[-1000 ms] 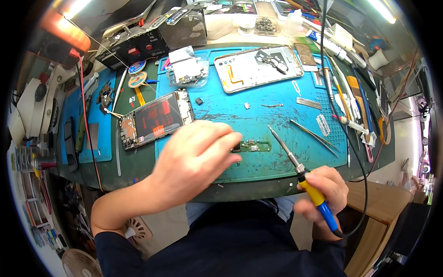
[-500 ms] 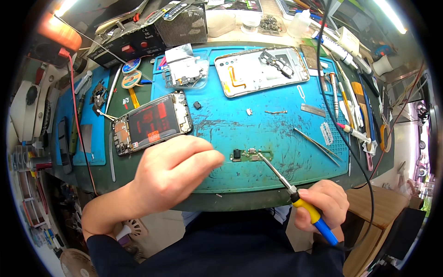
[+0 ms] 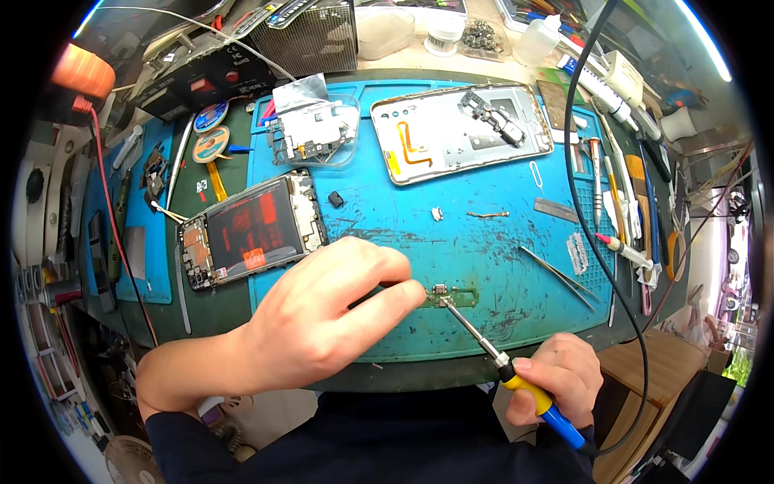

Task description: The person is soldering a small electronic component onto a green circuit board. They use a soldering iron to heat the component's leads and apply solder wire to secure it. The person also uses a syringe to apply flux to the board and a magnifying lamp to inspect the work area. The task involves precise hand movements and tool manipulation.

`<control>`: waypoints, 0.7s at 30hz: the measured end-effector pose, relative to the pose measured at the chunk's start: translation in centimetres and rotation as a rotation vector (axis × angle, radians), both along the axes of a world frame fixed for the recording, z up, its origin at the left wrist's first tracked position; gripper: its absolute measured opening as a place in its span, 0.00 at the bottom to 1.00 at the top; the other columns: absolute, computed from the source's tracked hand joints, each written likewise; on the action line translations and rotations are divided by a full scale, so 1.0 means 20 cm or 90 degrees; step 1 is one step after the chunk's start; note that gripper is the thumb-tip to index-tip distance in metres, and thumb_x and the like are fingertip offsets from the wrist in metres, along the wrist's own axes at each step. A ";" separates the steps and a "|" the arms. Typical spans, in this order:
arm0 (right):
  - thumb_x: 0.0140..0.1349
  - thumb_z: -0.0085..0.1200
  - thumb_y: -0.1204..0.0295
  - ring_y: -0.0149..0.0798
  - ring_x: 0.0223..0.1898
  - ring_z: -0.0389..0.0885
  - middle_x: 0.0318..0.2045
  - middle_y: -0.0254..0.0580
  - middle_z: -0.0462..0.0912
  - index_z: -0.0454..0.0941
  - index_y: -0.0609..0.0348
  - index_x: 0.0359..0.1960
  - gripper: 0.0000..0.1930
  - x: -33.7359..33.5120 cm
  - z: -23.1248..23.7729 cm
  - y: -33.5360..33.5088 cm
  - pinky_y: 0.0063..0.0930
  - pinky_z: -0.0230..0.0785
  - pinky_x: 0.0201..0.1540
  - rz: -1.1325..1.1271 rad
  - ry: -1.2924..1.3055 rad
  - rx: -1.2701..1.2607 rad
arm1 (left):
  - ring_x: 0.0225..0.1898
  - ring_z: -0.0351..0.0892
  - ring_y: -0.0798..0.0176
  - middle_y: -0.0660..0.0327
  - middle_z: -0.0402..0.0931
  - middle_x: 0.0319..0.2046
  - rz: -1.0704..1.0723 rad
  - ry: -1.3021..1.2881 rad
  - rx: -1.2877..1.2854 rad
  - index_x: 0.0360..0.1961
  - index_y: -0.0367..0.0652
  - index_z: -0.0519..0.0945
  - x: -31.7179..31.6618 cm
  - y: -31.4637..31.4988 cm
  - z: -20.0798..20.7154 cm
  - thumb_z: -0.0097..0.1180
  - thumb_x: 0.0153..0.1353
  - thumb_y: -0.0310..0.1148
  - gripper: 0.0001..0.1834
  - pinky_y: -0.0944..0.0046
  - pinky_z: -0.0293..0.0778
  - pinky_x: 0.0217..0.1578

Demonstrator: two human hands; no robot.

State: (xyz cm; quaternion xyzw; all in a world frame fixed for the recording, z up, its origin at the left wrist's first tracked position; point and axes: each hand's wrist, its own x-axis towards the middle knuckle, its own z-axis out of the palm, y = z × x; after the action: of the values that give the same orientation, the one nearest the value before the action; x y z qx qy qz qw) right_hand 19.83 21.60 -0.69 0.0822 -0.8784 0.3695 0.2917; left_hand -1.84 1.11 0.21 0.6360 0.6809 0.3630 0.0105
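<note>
A small green circuit board (image 3: 468, 297) lies on the blue work mat (image 3: 387, 234) near its front edge. My left hand (image 3: 322, 310) is closed, with thumb and fingertips at the board's left end, hiding that part. In my right hand (image 3: 563, 369) is a soldering iron (image 3: 484, 342) with a yellow and blue handle. Its tip touches the board or a small part near its middle; exactly which is too small to tell. A small metal connector (image 3: 439, 289) stands at the board's upper edge, close to the tip.
An opened phone (image 3: 254, 230) lies left of the board. Behind are a phone back housing (image 3: 451, 153) and a clear box of parts (image 3: 343, 141). Tweezers (image 3: 558, 278) rest to the right, near a syringe (image 3: 627, 252). The iron's black cable (image 3: 605, 258) loops along the right side.
My left hand has moved right onto the board's left end, covering its black part. The iron's tip has shifted slightly left and down. The whole view has shifted a little.
</note>
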 end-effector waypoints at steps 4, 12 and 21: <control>0.62 0.67 0.69 0.29 0.17 0.78 0.23 0.31 0.83 0.85 0.64 0.45 0.13 -0.01 -0.01 0.01 0.21 0.67 0.19 0.007 -0.012 0.002 | 0.33 0.80 0.55 0.57 0.79 0.35 0.003 0.007 -0.012 0.39 0.35 0.83 0.00 0.01 -0.01 0.68 0.48 0.19 0.14 0.58 0.76 0.32; 0.61 0.67 0.70 0.29 0.17 0.78 0.22 0.31 0.81 0.86 0.64 0.45 0.14 -0.01 0.00 -0.01 0.20 0.67 0.19 -0.017 -0.019 -0.015 | 0.33 0.80 0.55 0.58 0.81 0.36 0.006 0.042 -0.006 0.38 0.37 0.83 0.01 0.03 -0.05 0.69 0.48 0.21 0.14 0.59 0.78 0.32; 0.59 0.67 0.71 0.29 0.17 0.77 0.22 0.29 0.81 0.86 0.62 0.45 0.13 -0.02 0.00 0.00 0.20 0.67 0.20 -0.019 -0.029 -0.019 | 0.32 0.80 0.56 0.57 0.81 0.34 0.001 0.066 0.007 0.37 0.35 0.83 0.00 0.03 -0.05 0.70 0.47 0.21 0.14 0.61 0.79 0.31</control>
State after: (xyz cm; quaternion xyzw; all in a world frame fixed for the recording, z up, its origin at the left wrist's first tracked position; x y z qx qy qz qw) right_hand 19.48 21.53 -0.65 0.0565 -0.8804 0.3800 0.2780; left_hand -1.75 1.81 -0.82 0.6536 0.6787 0.3337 -0.0285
